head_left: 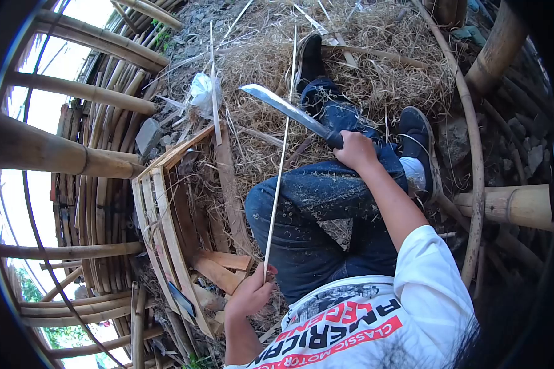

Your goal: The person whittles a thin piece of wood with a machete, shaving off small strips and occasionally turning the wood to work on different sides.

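Observation:
My right hand (356, 152) is wrapped round the dark handle of a machete (287, 111), its long curved blade pointing up and to the left. The blade crosses over a thin, pale bamboo strip (280, 172) in this view. Low on the left, my left hand (250, 295) pinches the lower end of that strip between thumb and fingers. From there the strip runs up past my bent knee toward my shoe (310, 61). Bits of shaving cling to my dark jeans (308, 194).
Curly shavings (388, 74) cover the ground ahead. A wooden crate (160, 197) stands at my left, with a phone-like dark object (181, 300) on its slats. Behind it are a plastic bag (204, 92) and bamboo poles (61, 154). A curved pole (471, 141) and thick bamboo (505, 206) lie right.

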`<control>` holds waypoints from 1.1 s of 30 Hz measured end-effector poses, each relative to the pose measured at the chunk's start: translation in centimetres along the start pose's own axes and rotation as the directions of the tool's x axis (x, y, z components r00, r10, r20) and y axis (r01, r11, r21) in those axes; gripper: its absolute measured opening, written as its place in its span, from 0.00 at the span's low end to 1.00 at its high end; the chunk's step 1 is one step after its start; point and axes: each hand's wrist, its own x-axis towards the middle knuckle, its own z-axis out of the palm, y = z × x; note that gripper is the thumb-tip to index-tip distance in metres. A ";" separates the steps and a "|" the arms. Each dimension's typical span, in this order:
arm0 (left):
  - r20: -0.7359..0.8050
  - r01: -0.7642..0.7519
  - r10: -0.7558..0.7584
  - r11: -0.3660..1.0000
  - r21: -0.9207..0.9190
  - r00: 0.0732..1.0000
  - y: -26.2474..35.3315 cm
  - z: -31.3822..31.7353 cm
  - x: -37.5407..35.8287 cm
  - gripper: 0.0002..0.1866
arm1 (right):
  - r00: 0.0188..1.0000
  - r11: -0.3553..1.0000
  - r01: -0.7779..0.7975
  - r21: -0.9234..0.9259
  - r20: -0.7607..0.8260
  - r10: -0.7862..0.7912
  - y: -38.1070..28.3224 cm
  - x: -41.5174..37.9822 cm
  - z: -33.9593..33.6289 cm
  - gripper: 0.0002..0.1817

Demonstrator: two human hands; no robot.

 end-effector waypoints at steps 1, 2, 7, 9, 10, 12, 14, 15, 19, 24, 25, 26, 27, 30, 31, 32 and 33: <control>-0.032 -0.024 0.026 0.997 0.077 0.999 0.3 -0.1 -0.2 0.16 | 1.000 1.000 -0.013 0.017 0.010 0.013 0.0 0.0 0.0 0.17; -0.063 -0.043 0.053 0.987 0.153 0.997 0.6 -0.1 -0.3 0.16 | 0.999 0.999 -0.027 0.033 0.022 0.026 0.0 0.0 -0.1 0.18; -0.044 -0.078 0.085 0.984 0.158 0.995 0.1 -1.2 -0.3 0.15 | 1.000 0.999 -0.015 0.039 0.011 0.015 -0.1 -0.1 -0.4 0.18; 0.053 -0.017 0.020 0.999 -0.049 0.998 -0.5 -1.6 0.2 0.14 | 1.000 0.999 -0.005 0.034 0.006 0.004 -0.2 -0.2 -0.3 0.17; 0.168 -0.007 0.057 0.959 -0.284 0.984 -0.4 -1.8 0.6 0.13 | 1.000 0.999 -0.009 0.042 0.005 0.008 -0.1 -0.1 -0.3 0.17; 0.260 0.026 0.124 0.862 -0.506 0.958 -0.9 -1.8 1.2 0.12 | 1.000 0.999 -0.004 0.048 0.008 0.003 0.0 0.0 -0.1 0.18; 0.256 0.034 0.171 0.768 -0.640 0.951 -1.8 -1.1 1.9 0.11 | 1.000 0.999 -0.018 0.039 0.019 0.017 0.1 0.1 0.0 0.18; 0.248 0.030 0.175 0.758 -0.651 0.953 -1.7 -0.7 1.9 0.11 | 1.000 0.999 -0.005 0.031 0.025 0.005 0.1 0.0 0.1 0.18; 0.057 -0.037 0.093 0.778 -0.628 0.994 -0.3 -0.1 1.8 0.10 | 0.999 1.000 -0.027 0.007 0.024 0.027 -0.4 0.0 0.0 0.18; -0.008 -0.068 0.070 0.927 -0.369 0.997 1.1 -0.9 1.2 0.07 | 0.998 0.998 -0.051 0.031 0.028 0.051 -0.9 0.1 -0.7 0.16; -0.046 -0.064 0.052 0.941 -0.333 0.998 1.1 -0.9 1.2 0.08 | 0.998 0.997 -0.045 0.063 0.037 0.043 -1.0 0.2 -1.2 0.16; -0.040 -0.066 0.056 0.934 -0.351 0.998 1.0 -0.9 1.1 0.08 | 0.998 0.995 -0.042 0.095 0.049 0.038 -0.9 0.3 -1.5 0.15; -0.095 -0.073 0.049 0.961 -0.266 0.994 0.8 -0.9 0.9 0.08 | 1.000 0.993 -0.026 0.117 0.013 0.024 -0.8 0.4 -1.7 0.14; -0.204 -0.017 -0.007 0.993 -0.116 0.979 0.8 -1.2 0.1 0.11 | 1.000 0.986 0.006 0.169 -0.006 -0.005 -0.4 -0.2 -3.5 0.14; -0.309 -0.004 0.013 0.999 0.032 0.951 1.5 -1.5 -0.4 0.12 | 1.000 0.987 0.006 0.158 0.001 -0.006 -0.4 -0.7 -4.0 0.14; -0.406 0.025 0.051 0.983 0.180 0.913 2.0 -1.9 -0.8 0.12 | 1.000 0.964 0.029 0.263 -0.020 -0.024 -0.4 -1.3 -4.5 0.13; -0.454 0.088 0.027 0.969 0.229 0.891 2.2 -2.3 -1.0 0.13 | 0.998 0.929 0.054 0.365 -0.046 -0.040 -0.5 -2.0 -5.0 0.12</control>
